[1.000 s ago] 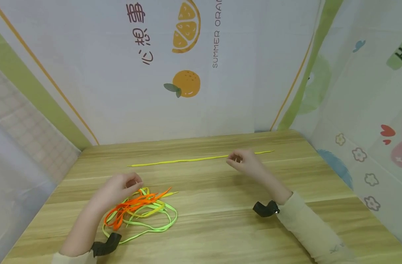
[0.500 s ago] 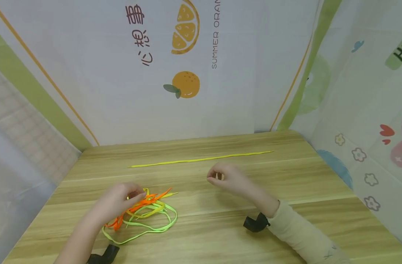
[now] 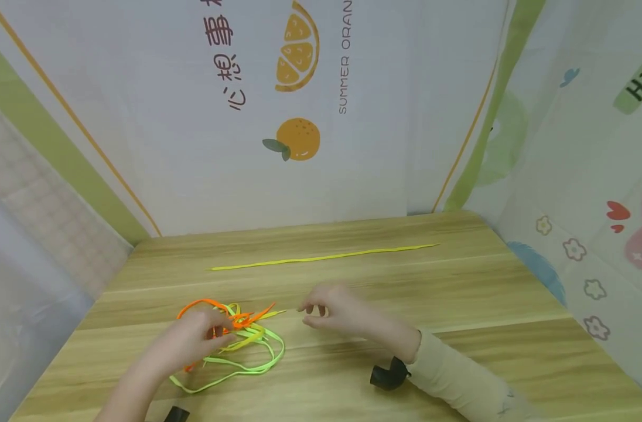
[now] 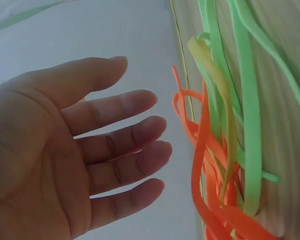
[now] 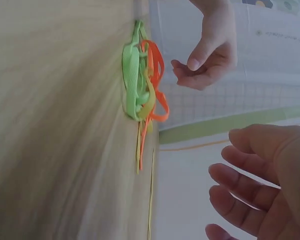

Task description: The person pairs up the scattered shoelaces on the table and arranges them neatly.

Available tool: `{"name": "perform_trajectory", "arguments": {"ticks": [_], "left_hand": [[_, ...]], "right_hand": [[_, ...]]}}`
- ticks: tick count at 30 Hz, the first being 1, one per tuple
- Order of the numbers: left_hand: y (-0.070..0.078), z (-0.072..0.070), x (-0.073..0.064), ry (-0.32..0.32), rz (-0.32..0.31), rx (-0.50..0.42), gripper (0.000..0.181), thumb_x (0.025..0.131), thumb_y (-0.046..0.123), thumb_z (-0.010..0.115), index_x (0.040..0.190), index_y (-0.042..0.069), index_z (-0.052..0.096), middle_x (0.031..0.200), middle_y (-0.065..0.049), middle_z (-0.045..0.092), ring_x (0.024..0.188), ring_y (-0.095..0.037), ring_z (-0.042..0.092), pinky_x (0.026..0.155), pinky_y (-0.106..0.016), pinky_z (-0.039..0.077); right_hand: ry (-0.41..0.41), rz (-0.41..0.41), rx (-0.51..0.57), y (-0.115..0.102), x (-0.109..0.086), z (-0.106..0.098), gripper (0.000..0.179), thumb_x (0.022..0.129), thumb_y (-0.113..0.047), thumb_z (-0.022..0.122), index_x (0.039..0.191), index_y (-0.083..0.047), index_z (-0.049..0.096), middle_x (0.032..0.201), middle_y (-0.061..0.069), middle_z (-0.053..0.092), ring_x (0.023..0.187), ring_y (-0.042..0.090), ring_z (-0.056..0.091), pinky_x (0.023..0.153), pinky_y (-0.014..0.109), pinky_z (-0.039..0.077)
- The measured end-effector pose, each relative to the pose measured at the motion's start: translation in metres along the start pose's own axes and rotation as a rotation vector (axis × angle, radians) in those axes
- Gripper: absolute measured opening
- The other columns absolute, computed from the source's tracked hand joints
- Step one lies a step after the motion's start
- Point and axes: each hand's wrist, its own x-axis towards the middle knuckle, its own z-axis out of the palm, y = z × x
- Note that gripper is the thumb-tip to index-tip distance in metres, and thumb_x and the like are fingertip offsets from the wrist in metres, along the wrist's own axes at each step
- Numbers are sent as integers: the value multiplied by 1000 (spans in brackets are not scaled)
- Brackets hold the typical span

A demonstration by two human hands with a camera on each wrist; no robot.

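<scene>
A loose pile of flat shoelaces lies at the left of the table: an orange shoelace [image 3: 244, 320], a yellow one [image 3: 256, 337] and a green one [image 3: 259, 369]. Over the pile hovers my left hand [image 3: 197, 340], which hides part of it. In the left wrist view its fingers are spread and loosely bent, apart from the laces, holding nothing. To the right of the pile, above the table, my right hand [image 3: 339, 310] has its fingers loosely curved around nothing. Another yellow shoelace [image 3: 321, 258] stretches nearly straight across the far part of the table.
The wood-grain table [image 3: 458, 281] meets a white printed cloth [image 3: 221, 176] at its far edge. More patterned cloth [image 3: 590, 223] hangs along the right side. A black wrist mount [image 3: 389, 375] sits below my right sleeve.
My right hand has moved left and nearer, away from the straight yellow shoelace toward the pile. The left hand has come lower over the pile, and an orange loop now arcs behind it.
</scene>
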Motion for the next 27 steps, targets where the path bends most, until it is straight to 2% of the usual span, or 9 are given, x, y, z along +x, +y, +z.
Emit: {"name": "perform_trajectory", "arguments": {"ticks": [2, 7, 11, 14, 20, 27], "left_hand": [[0, 2, -1, -5, 12, 10, 4, 86, 19, 72, 85, 16, 69, 67, 15, 48, 53, 1, 43, 51, -22, 40], [1, 7, -3, -18, -55, 33, 10, 84, 22, 74, 89, 14, 70, 68, 13, 46, 58, -1, 40, 51, -23, 37], [1, 10, -2, -31, -81, 39, 12, 80, 21, 76, 86, 13, 69, 68, 12, 45, 60, -2, 40, 52, -23, 36], [1, 12, -2, -40, -80, 43, 13, 79, 21, 78, 85, 14, 69, 68, 11, 45, 61, -3, 40, 53, -24, 36], [-1, 15, -2, -58, -75, 33, 13, 77, 18, 79, 82, 16, 68, 67, 11, 44, 61, -2, 40, 53, -23, 36], [-4, 18, -2, -81, -52, 31, 14, 77, 16, 79, 78, 19, 65, 64, 11, 40, 58, -2, 36, 51, -23, 32]], "right_hand": [[-22, -11, -10, -4, 3, 4, 20, 89, -19, 68, 107, -10, 71, 90, -5, 63, 71, 4, 54, 64, 14, 41], [-64, -26, -21, -10, 13, 18, 26, 89, -18, 68, 114, -13, 69, 91, -6, 61, 69, 0, 50, 63, 12, 38], [-90, -7, -22, -13, 21, 28, 26, 89, -19, 68, 115, -15, 69, 90, -9, 60, 64, -3, 46, 59, 11, 37], [-108, -8, -28, -15, 26, 35, 26, 88, -20, 69, 114, -15, 69, 90, -10, 59, 61, -4, 45, 57, 11, 37], [-135, -36, -59, -14, 33, 47, 30, 86, -23, 72, 116, -17, 69, 92, -9, 59, 64, -8, 46, 62, 10, 37], [-166, -26, -45, -15, 39, 54, 33, 86, -24, 72, 119, -18, 67, 96, -8, 58, 67, -10, 48, 66, 10, 38]]}}
